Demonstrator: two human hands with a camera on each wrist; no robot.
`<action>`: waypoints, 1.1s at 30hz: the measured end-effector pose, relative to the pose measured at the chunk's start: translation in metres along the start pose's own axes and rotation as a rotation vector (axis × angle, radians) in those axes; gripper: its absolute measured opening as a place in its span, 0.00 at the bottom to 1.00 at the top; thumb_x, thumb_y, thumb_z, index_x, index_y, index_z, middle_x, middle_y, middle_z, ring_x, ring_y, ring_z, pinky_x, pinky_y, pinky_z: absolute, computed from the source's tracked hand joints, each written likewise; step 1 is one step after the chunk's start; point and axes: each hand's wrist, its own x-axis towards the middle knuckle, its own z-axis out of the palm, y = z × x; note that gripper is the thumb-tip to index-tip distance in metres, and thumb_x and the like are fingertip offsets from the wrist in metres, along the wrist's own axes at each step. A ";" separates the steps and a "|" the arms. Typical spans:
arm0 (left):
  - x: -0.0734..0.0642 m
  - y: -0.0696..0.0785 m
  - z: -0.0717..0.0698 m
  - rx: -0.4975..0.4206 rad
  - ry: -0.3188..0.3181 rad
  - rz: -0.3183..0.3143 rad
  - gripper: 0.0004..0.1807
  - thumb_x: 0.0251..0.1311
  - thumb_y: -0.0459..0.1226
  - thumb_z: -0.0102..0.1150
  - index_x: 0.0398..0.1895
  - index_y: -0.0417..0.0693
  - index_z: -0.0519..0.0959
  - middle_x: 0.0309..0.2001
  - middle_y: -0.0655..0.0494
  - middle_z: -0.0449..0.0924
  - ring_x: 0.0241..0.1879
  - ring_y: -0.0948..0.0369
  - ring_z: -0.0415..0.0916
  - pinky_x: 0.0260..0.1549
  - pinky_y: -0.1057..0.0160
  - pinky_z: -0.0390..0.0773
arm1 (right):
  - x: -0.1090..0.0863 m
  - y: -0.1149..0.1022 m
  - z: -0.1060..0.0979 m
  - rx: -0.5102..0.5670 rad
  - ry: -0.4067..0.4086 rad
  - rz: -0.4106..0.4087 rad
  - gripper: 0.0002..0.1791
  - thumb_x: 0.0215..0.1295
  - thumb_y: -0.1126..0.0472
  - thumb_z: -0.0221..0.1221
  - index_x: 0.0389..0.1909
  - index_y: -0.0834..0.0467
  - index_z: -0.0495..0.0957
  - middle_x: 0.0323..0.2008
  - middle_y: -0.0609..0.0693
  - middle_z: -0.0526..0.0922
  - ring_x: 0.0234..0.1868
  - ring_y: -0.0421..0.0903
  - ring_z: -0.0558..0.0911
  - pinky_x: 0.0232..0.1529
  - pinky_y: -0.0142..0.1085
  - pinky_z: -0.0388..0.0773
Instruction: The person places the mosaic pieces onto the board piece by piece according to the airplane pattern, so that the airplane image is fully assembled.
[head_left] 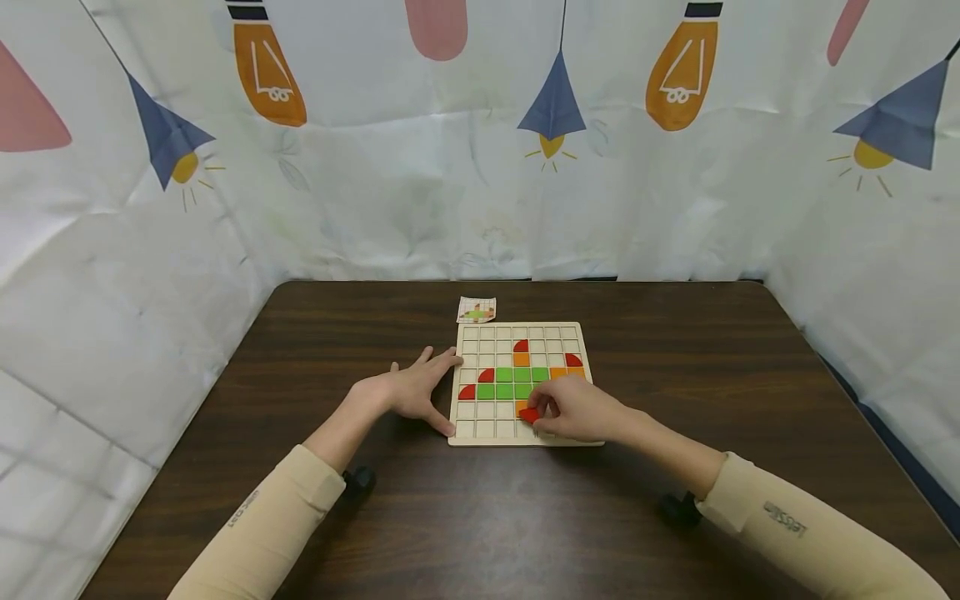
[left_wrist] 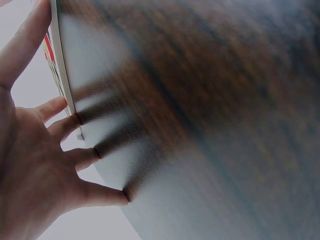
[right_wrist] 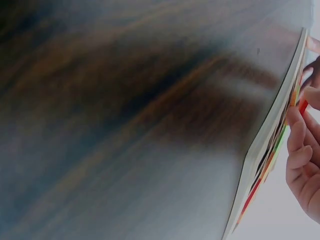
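A square wooden grid board [head_left: 483, 428] lies on the table, with green squares, orange squares and red quarter-round pieces set in its cells. My right hand [head_left: 577, 410] pinches a red piece [head_left: 530, 414] between thumb and fingers over the lower middle of the board, beside an orange square [head_left: 521, 407]. In the right wrist view that hand [right_wrist: 305, 170] appears at the right edge, by the board's side. My left hand [head_left: 408, 390] has its fingers spread, and thumb and fingertips touch the board's left edge. The left wrist view shows the same spread fingers [left_wrist: 65, 125].
A small pattern card [head_left: 477, 310] printed with a coloured grid picture lies just behind the board's upper left corner. The dark wood table [head_left: 480, 517] reaches back to a white curtain [head_left: 450, 192] printed with lamps and bulbs.
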 end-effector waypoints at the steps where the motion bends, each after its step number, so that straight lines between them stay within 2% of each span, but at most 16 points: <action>1: 0.000 0.000 0.000 0.001 0.001 -0.001 0.64 0.50 0.58 0.79 0.83 0.50 0.49 0.83 0.48 0.33 0.80 0.42 0.28 0.62 0.19 0.39 | 0.000 0.000 0.001 -0.004 0.000 -0.006 0.09 0.61 0.64 0.72 0.40 0.59 0.85 0.28 0.38 0.80 0.28 0.35 0.75 0.33 0.32 0.77; 12: -0.002 0.003 -0.001 -0.004 0.001 0.002 0.64 0.50 0.57 0.79 0.83 0.50 0.50 0.83 0.48 0.34 0.80 0.42 0.27 0.62 0.19 0.38 | 0.000 -0.002 0.001 -0.007 -0.010 -0.028 0.07 0.60 0.65 0.71 0.39 0.58 0.85 0.30 0.39 0.81 0.27 0.36 0.75 0.31 0.32 0.77; 20: -0.002 0.004 -0.003 0.003 -0.001 -0.004 0.64 0.51 0.57 0.79 0.83 0.49 0.49 0.83 0.47 0.33 0.80 0.41 0.27 0.62 0.19 0.39 | 0.000 -0.005 0.001 -0.023 -0.032 0.018 0.08 0.59 0.62 0.73 0.38 0.55 0.86 0.30 0.40 0.82 0.26 0.37 0.75 0.30 0.32 0.77; 27: -0.001 0.005 -0.002 0.010 -0.001 -0.004 0.64 0.50 0.58 0.79 0.83 0.50 0.49 0.83 0.47 0.34 0.80 0.41 0.28 0.63 0.19 0.39 | 0.001 -0.005 0.002 -0.045 -0.032 0.029 0.11 0.56 0.61 0.76 0.39 0.56 0.86 0.30 0.41 0.82 0.27 0.38 0.74 0.30 0.33 0.77; 33: -0.001 0.002 -0.001 0.010 0.002 0.000 0.64 0.50 0.58 0.78 0.83 0.49 0.49 0.83 0.47 0.34 0.80 0.41 0.28 0.62 0.19 0.39 | 0.000 -0.005 0.003 -0.049 -0.032 0.034 0.09 0.57 0.59 0.75 0.37 0.55 0.86 0.30 0.40 0.81 0.27 0.39 0.74 0.30 0.33 0.77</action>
